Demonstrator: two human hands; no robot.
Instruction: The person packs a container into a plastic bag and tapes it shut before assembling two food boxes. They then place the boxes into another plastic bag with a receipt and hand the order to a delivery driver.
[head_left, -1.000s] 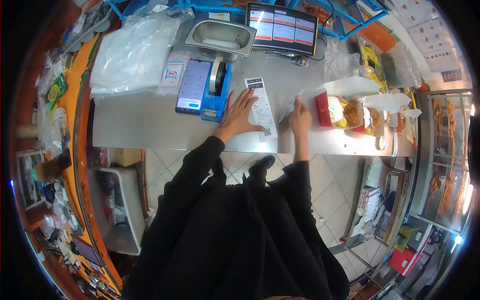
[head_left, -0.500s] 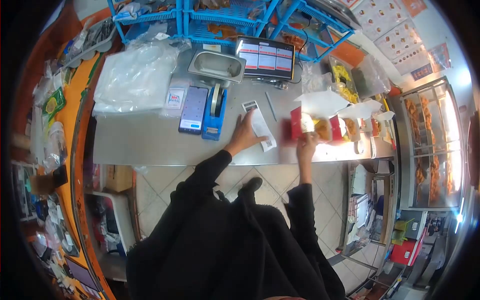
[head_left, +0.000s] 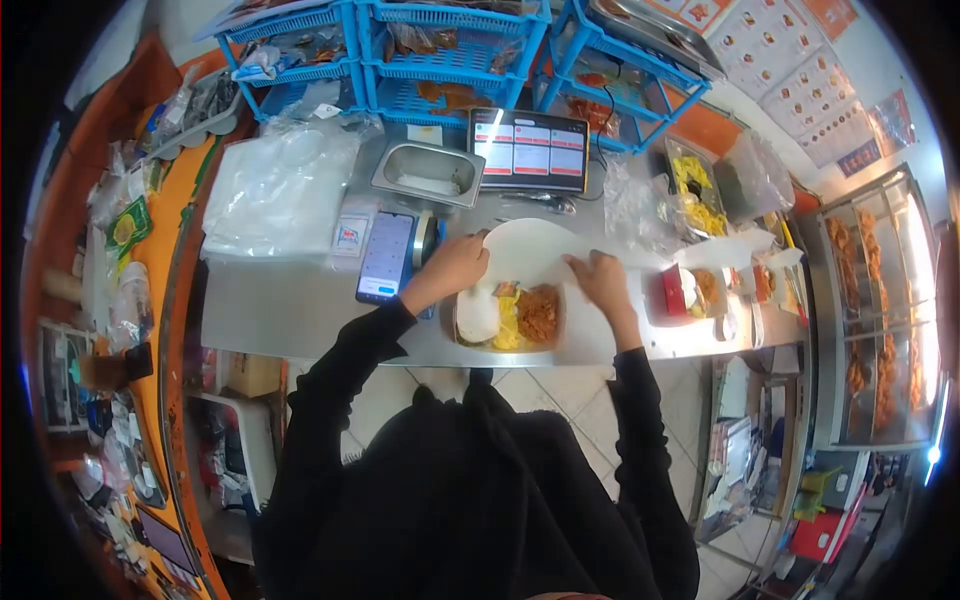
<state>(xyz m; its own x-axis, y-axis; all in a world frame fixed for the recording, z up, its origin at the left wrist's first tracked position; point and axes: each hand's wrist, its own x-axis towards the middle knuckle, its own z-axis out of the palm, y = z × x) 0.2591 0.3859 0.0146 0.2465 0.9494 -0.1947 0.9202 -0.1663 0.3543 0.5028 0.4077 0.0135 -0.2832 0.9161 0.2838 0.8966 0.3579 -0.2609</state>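
A food box (head_left: 509,343) with its white lid (head_left: 528,248) raised stands near the front edge of the steel counter (head_left: 260,300). Inside lie white rice (head_left: 478,316), yellow shreds (head_left: 506,322) and a brown fried piece (head_left: 539,314). My left hand (head_left: 456,266) is closed on the lid's left side, next to the blue tape dispenser. My right hand (head_left: 601,282) pinches the lid's right edge. The receipt is not visible.
A phone (head_left: 387,255), a steel tray (head_left: 430,172) and a plastic bag stack (head_left: 275,190) are left and behind. A tablet (head_left: 530,150) stands at the back. Red food boxes (head_left: 690,292) sit right, near a fried-food cabinet (head_left: 872,310).
One food box now stands in front of me, left of the others. My left hand has left the receipt and moved to the lid; my right hand is on the lid's other side.
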